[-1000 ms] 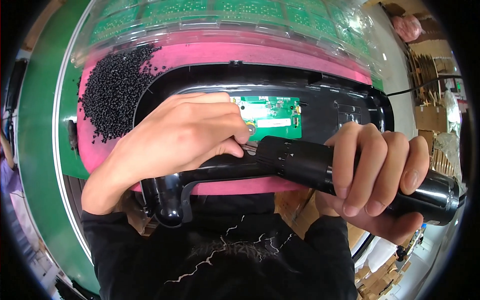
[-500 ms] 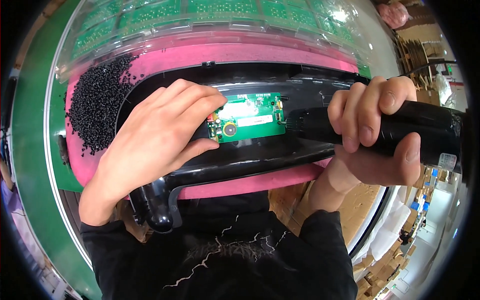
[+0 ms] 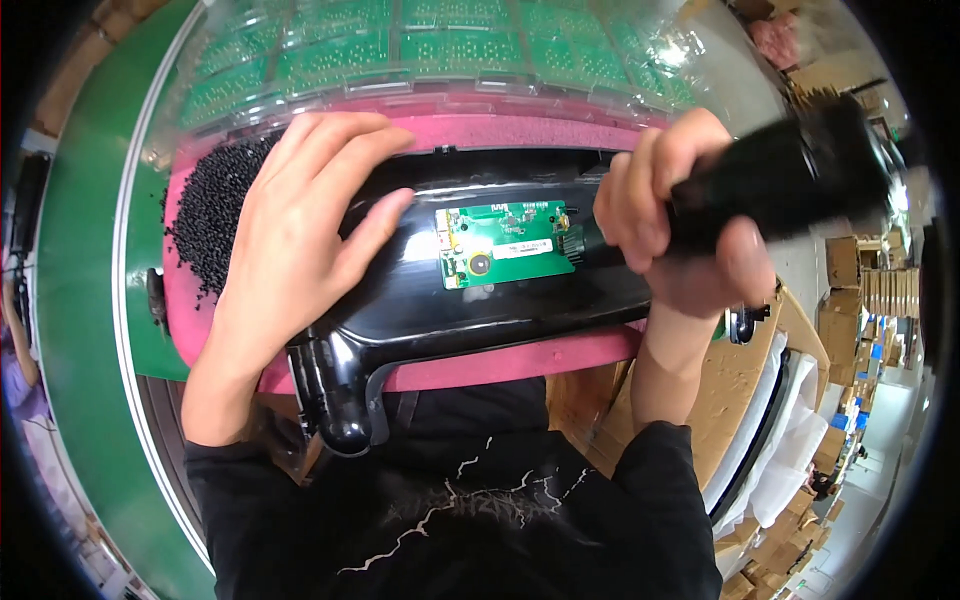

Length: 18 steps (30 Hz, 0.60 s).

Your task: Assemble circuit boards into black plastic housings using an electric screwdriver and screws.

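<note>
A green circuit board (image 3: 520, 230) with a white label and a round yellow-rimmed part lies inside a long, glossy black plastic housing (image 3: 400, 318). Left of the board, my left hand (image 3: 300, 215) is over the housing's left end, fingers apart and holding nothing; it does not touch the board. My right hand (image 3: 675, 225) wraps round a thick black electric screwdriver (image 3: 780, 185), raised over the housing's right end. Motion blurs the tool, and its tip is hard to make out against the black housing.
A heap of small black screws (image 3: 215, 210) sits on the pink mat (image 3: 510, 373), left of the housing. Clear plastic trays of green boards (image 3: 450, 50) stand along the far side. Cardboard (image 3: 750, 400) and white wrapping (image 3: 790, 450) are at the right.
My left hand has drawn away from the board's left edge, leaving that edge uncovered. My right hand has tilted the electric screwdriver, its back end now higher. The view has shifted slightly.
</note>
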Tool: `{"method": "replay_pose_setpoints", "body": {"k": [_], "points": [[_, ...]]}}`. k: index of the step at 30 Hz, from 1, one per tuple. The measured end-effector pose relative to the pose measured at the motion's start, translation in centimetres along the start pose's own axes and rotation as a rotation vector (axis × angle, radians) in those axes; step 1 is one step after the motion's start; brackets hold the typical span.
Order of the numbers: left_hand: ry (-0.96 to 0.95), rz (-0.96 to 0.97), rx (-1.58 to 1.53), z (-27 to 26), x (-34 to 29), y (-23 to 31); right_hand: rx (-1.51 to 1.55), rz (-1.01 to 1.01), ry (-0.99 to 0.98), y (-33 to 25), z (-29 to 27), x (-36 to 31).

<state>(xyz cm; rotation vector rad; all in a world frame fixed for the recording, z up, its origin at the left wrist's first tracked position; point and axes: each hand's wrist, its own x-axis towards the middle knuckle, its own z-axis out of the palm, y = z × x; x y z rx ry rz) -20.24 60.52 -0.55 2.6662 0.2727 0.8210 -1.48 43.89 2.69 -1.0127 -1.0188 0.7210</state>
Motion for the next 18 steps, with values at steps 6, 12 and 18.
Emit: {"method": "replay_pose_setpoints", "body": {"k": [6,12,18], "points": [[-0.149,-0.060,0.036,-0.1,-0.7,-0.6,0.056,0.034,0.068,0.0,-1.9,0.7],[-0.406,-0.089,-0.025,-0.6,-1.2,0.5,0.353,0.242,0.694,-0.9,-5.3,1.1],[-0.336,-0.165,-0.027,-0.7,-1.6,1.4,0.150,0.055,0.375,-4.7,-1.0,-1.8]]}}
